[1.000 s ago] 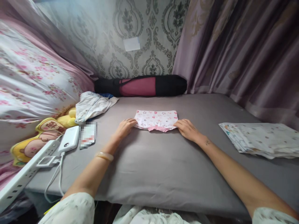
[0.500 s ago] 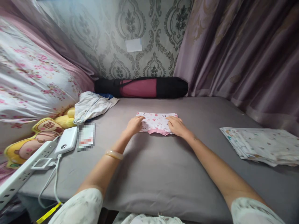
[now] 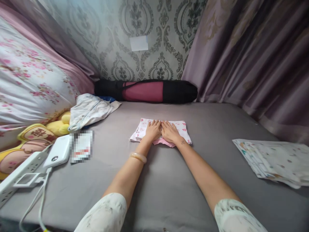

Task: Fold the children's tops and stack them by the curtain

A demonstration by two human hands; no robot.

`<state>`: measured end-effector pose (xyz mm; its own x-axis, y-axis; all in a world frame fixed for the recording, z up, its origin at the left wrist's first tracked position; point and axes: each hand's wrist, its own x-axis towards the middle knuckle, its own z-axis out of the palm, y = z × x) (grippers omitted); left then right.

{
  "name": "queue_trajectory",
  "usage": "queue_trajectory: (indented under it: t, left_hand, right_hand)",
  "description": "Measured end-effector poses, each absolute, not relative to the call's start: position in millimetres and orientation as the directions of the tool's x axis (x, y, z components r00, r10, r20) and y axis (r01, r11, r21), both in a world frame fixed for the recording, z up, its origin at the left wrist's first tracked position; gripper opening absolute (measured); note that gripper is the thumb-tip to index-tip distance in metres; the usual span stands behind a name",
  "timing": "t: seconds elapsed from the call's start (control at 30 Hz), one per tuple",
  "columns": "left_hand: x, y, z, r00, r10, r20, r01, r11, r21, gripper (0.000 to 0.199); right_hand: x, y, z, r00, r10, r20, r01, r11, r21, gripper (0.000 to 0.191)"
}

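Observation:
A small pair of white underpants (image 3: 182,126) with pink and dark prints and pink trim lies spread on the grey bed sheet (image 3: 154,180). Its side edges flare out to both sides of my hands. My left hand (image 3: 153,130) rests flat on the middle of the cloth, fingers stretched forward. Right beside it, my right hand (image 3: 169,131) also lies flat, with its fingertips close to those of the left. Both palms cover the centre of the print, and nothing is gripped. Pink trim shows below the hands.
A stack of folded printed cloths (image 3: 275,162) lies at the right. On the left are a crumpled cloth (image 3: 93,109), a blurred packet (image 3: 82,146), a white power bank (image 3: 58,149), and a power strip (image 3: 24,170) with cables. A black and pink rolled bag (image 3: 145,91) lies along the wall.
My hands have moved inward from the two side edges to the middle of the underpants. Before, they held the edges slightly raised; now the underpants lie spread wider on the bed under flat palms.

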<state>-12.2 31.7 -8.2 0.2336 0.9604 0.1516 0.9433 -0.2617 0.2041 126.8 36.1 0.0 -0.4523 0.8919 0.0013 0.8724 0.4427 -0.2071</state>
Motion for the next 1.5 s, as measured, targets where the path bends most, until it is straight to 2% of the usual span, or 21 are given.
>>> queue_trajectory:
  t: [0.77,1.07,1.27,1.5]
  left_hand:
    - [-13,29,-10,0.176,0.956,0.233,0.968,-0.211,0.134,0.04]
    - [-28,24,-9,0.051,0.977,0.209,0.99,-0.077,0.117,0.048]
    - [-44,23,-9,-0.067,0.989,0.134,0.983,0.043,0.178,0.055]
    - [-54,21,-3,-0.063,0.992,0.106,0.982,0.043,0.181,0.054]
  right_hand:
    - [125,31,0,-0.291,0.955,0.056,0.927,0.296,-0.23,0.056]
    - [153,29,2,-0.13,0.991,0.025,0.973,0.133,-0.19,0.06]
    - [165,31,3,-0.065,0.997,0.043,0.981,0.071,-0.181,0.06]
    - [177,33,2,-0.001,1.0,0.012,0.974,0.004,-0.226,0.062]
